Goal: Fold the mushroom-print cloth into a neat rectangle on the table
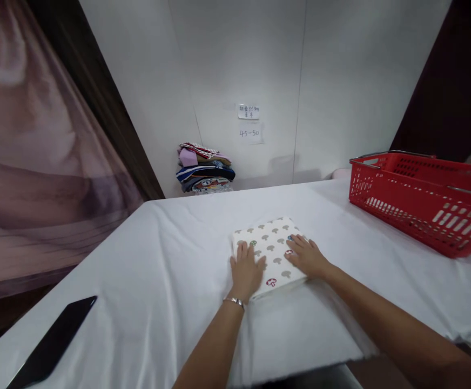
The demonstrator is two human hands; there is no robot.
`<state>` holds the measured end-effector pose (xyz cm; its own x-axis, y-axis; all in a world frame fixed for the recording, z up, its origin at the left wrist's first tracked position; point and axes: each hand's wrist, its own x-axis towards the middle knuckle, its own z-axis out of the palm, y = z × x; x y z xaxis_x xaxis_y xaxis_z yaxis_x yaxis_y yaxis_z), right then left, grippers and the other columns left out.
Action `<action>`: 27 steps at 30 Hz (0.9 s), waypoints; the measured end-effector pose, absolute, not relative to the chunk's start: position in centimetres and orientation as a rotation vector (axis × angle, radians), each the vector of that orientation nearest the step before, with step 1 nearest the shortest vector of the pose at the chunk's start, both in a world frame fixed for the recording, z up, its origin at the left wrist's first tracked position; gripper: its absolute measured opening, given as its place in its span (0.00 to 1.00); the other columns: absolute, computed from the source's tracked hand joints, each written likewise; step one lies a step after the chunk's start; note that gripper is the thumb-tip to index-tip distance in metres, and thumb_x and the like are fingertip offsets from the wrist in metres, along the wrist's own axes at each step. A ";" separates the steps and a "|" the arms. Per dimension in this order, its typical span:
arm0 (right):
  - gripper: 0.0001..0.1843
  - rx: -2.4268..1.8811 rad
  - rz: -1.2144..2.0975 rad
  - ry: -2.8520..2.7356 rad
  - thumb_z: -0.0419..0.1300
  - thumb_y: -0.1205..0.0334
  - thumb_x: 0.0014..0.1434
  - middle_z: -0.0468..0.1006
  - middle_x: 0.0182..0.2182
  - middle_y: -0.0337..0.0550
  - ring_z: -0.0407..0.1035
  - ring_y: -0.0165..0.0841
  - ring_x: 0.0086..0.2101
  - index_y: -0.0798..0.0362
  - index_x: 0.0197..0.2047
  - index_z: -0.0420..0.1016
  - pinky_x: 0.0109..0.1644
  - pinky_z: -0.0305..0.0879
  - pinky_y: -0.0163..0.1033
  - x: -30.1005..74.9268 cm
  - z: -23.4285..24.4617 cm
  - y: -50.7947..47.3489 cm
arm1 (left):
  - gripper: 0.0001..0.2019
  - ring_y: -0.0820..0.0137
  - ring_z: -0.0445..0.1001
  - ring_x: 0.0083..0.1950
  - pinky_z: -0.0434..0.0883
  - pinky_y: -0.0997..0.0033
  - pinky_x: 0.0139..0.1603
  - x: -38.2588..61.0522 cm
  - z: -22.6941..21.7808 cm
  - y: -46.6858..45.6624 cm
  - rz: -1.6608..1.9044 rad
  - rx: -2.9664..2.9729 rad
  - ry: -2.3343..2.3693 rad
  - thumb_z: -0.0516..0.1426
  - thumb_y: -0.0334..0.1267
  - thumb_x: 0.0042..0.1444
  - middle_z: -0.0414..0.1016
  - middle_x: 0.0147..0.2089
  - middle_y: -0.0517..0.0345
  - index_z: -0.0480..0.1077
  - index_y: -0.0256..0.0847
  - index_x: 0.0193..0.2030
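A folded white cloth [270, 248] printed with grey, red, green and blue mushroom shapes lies flat on the white-covered table [195, 259]. My left hand [247, 273] rests on its left edge, fingers spread and pointing away from me. On the right part of the same cloth my right hand [306, 256] lies flat, its fingers apart and angled to the left. Both palms face down, and neither hand grips anything. A silver bracelet [234, 301] circles my left wrist.
A red perforated basket [414, 200] stands on the table's right side. At the back, against the wall, is a stack of folded clothes [205, 168]. A dark flat slab [55, 343] lies at the near left. A pink curtain [36, 151] hangs on the left.
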<state>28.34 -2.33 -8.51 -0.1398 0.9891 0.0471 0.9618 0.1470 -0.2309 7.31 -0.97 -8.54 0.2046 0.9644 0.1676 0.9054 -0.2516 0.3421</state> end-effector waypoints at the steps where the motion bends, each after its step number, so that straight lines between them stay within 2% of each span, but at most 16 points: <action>1: 0.29 -1.949 0.238 -2.224 0.43 0.47 0.61 0.47 0.65 0.49 0.40 0.44 0.63 0.50 0.62 0.56 0.61 0.40 0.57 28.4 -8.6 -2.2 | 0.26 0.61 0.40 0.69 0.44 0.49 0.65 7.1 -8.9 -1.0 0.504 2.281 1.802 0.45 0.49 0.60 0.47 0.68 0.50 0.55 0.41 0.62; 4: 0.29 -1.932 0.332 -2.183 0.43 0.46 0.61 0.47 0.65 0.46 0.38 0.44 0.64 0.48 0.62 0.57 0.62 0.40 0.56 29.1 -8.9 -1.9 | 0.25 0.63 0.40 0.69 0.46 0.48 0.64 6.3 -9.6 -0.7 0.519 2.223 1.785 0.43 0.48 0.61 0.45 0.69 0.52 0.53 0.42 0.63; 6: 0.30 -1.894 0.423 -2.099 0.46 0.45 0.59 0.48 0.65 0.46 0.40 0.42 0.63 0.49 0.61 0.60 0.63 0.41 0.52 30.1 -9.3 -1.4 | 0.24 0.64 0.40 0.69 0.49 0.50 0.64 6.1 -9.6 -0.5 0.567 2.194 1.767 0.41 0.47 0.62 0.46 0.69 0.53 0.55 0.43 0.62; 9: 0.32 -1.893 0.549 -1.867 0.50 0.46 0.57 0.54 0.63 0.49 0.48 0.41 0.62 0.54 0.61 0.60 0.63 0.46 0.45 32.1 -9.8 -0.5 | 0.22 0.65 0.41 0.69 0.52 0.57 0.64 6.2 -9.5 -0.6 0.692 2.153 1.789 0.41 0.46 0.62 0.46 0.69 0.54 0.59 0.43 0.60; 12: 0.36 -1.915 0.688 -1.627 0.54 0.46 0.54 0.61 0.60 0.50 0.57 0.43 0.57 0.53 0.63 0.57 0.60 0.53 0.45 33.6 -10.2 0.5 | 0.22 0.60 0.43 0.69 0.55 0.57 0.62 6.6 -9.5 -0.8 0.799 2.040 1.896 0.44 0.44 0.61 0.46 0.68 0.46 0.57 0.38 0.60; 14: 0.38 -1.902 0.758 -1.517 0.58 0.46 0.51 0.63 0.58 0.50 0.60 0.44 0.55 0.52 0.63 0.56 0.58 0.56 0.47 33.9 -10.1 0.9 | 0.24 0.57 0.48 0.67 0.57 0.55 0.60 6.7 -9.5 -0.9 0.806 1.952 1.966 0.45 0.44 0.61 0.46 0.67 0.39 0.54 0.35 0.62; 16: 0.40 -1.898 0.844 -1.431 0.61 0.46 0.49 0.65 0.57 0.52 0.63 0.45 0.53 0.52 0.62 0.57 0.56 0.59 0.48 34.0 -9.8 1.1 | 0.25 0.56 0.52 0.66 0.59 0.55 0.59 6.6 -9.6 -0.8 0.792 1.902 1.996 0.45 0.43 0.60 0.47 0.67 0.37 0.52 0.34 0.62; 20: 0.40 -1.829 1.151 -1.298 0.64 0.47 0.47 0.72 0.51 0.52 0.70 0.43 0.46 0.51 0.60 0.60 0.49 0.67 0.46 34.1 -9.1 0.9 | 0.24 0.61 0.55 0.65 0.58 0.61 0.61 5.9 -9.7 0.0 0.802 1.915 1.944 0.46 0.42 0.59 0.55 0.64 0.41 0.53 0.35 0.61; 23: 0.40 -1.724 1.263 -1.200 0.67 0.50 0.44 0.75 0.47 0.51 0.72 0.41 0.41 0.52 0.59 0.62 0.44 0.70 0.42 34.5 -8.9 0.7 | 0.24 0.63 0.57 0.63 0.55 0.65 0.62 5.1 -9.5 0.5 0.762 1.962 1.880 0.48 0.41 0.59 0.58 0.62 0.42 0.55 0.33 0.61; 27: 0.41 -1.705 1.323 -1.040 0.67 0.54 0.44 0.74 0.49 0.54 0.73 0.40 0.40 0.55 0.60 0.61 0.42 0.71 0.40 34.8 -9.0 0.6 | 0.23 0.61 0.54 0.65 0.56 0.63 0.62 5.2 -8.4 -0.7 0.721 2.053 1.915 0.47 0.41 0.60 0.54 0.65 0.43 0.57 0.34 0.60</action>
<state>34.84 0.58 -9.02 0.1439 0.9108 -0.3869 0.1610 -0.4073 -0.8990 5.23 -0.71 -8.39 0.0179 0.9820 0.1880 0.8621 -0.1104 0.4946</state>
